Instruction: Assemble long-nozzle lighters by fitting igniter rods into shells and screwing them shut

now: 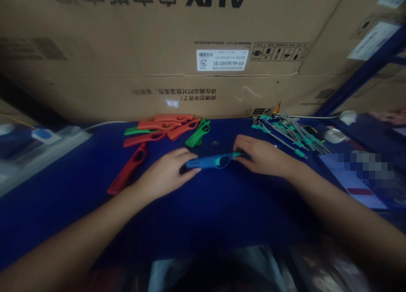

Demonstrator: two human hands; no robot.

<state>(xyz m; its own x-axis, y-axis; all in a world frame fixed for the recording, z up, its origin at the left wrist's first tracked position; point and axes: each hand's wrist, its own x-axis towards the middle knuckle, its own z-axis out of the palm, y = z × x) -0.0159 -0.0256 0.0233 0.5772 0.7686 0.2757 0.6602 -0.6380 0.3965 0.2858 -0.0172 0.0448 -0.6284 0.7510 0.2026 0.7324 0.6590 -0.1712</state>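
A blue plastic lighter shell (211,161) lies lengthwise on the dark blue table (203,216) between my hands. My left hand (166,172) is closed round its left end. My right hand (261,156) pinches the right end, where a teal tip sticks out. Behind them lies a loose heap of red, orange and green shells (165,129), and one long red shell (127,169) rests just left of my left wrist.
A pile of thin metal rods with teal ends (290,133) lies at the back right. A tiny dark part (215,143) sits behind the blue shell. Big cardboard boxes (177,51) wall off the back. A clear tray (41,148) stands at the left.
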